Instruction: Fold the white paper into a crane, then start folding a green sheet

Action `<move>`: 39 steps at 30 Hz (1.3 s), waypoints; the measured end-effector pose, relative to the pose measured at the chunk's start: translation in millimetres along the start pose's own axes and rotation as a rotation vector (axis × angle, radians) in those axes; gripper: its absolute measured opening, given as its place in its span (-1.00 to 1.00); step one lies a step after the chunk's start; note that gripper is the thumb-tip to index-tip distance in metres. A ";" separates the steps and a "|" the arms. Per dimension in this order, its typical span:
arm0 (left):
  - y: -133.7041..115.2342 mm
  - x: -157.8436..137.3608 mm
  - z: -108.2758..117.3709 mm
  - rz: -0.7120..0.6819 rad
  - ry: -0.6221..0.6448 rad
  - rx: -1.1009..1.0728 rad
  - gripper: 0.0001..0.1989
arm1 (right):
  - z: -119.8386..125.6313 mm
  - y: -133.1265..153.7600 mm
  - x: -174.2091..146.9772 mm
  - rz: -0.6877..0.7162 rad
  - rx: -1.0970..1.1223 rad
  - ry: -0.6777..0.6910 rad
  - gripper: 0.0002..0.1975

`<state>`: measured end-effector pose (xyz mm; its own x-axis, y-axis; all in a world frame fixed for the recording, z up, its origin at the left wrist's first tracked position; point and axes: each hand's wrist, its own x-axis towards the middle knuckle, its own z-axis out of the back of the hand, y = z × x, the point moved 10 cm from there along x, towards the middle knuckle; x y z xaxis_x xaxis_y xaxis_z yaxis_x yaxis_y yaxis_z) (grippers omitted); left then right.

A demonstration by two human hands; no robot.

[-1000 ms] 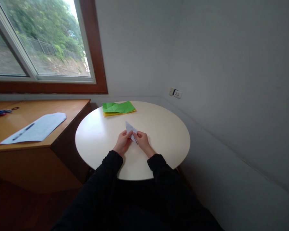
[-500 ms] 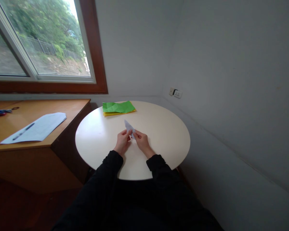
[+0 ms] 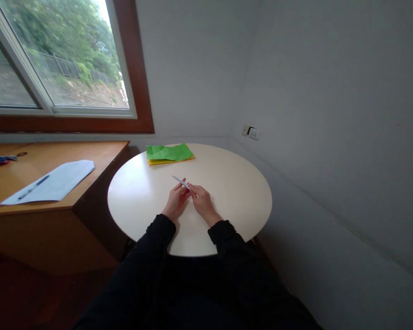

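Note:
A small folded white paper (image 3: pixel 181 182) is held above the middle of the round white table (image 3: pixel 234 192), seen nearly edge-on with its tip pointing up and left. My right hand (image 3: pixel 201 199) pinches its lower right end between thumb and fingers. My left hand (image 3: pixel 176 200) is closed around the paper's near side, its fingers behind and under it. Part of the paper is covered by my fingers. Both wrists rest close to the tabletop.
At the table's far edge lie creased green paper (image 3: pixel 170 153) and yellow paper (image 3: pixel 160 162) under it. On the wooden desk (image 3: pixel 103 156) to the left are white sheets (image 3: pixel 65 181), a black pen (image 3: pixel 34 187) and scissors (image 3: pixel 3 159). A wall socket (image 3: pixel 254 133) sits beyond the table.
The folded paper has turned from showing its broad triangular face to nearly edge-on, its tip swinging left and slightly down. My fingers have shifted around it; both arms stay almost in place.

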<state>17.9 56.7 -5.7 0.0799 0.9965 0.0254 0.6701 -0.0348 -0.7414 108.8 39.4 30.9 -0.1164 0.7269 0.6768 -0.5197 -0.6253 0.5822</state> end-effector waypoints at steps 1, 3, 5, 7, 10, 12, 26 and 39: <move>0.6 0.1 -0.3 0.011 0.001 -0.017 -0.61 | -1.9 -0.2 0.1 0.007 -0.032 0.012 -0.66; 2.2 0.3 -1.5 0.034 0.006 -0.046 -0.68 | -4.5 -0.8 0.4 0.015 -0.092 0.029 -0.64; 4.2 0.5 -2.8 0.058 0.012 -0.067 -0.80 | -5.5 -1.8 0.6 0.015 -0.152 0.037 -0.63; 5.6 1.1 -2.8 0.074 0.010 -0.079 -0.89 | -5.8 -3.3 0.6 0.007 -0.209 0.041 -0.63; 6.0 2.4 -0.2 0.076 -0.004 -0.094 -0.93 | -7.0 -5.5 0.0 -0.010 -0.261 0.051 -0.62; 6.8 2.9 1.6 0.078 -0.008 -0.098 -0.94 | -7.6 -6.6 -0.7 -0.026 -0.274 0.056 -0.61; 17.7 8.0 14.4 0.128 -0.009 -0.018 -0.94 | 1.9 6.7 -1.4 -0.013 -0.221 0.012 -0.78; 15.4 9.4 17.5 0.107 -0.038 -0.069 -0.88 | -0.8 -0.6 -0.8 -0.050 -0.180 0.040 -0.85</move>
<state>16.1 66.9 -28.6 0.1264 0.9889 -0.0777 0.7084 -0.1448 -0.6908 108.5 39.4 29.6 -0.1183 0.7687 0.6286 -0.6681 -0.5299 0.5223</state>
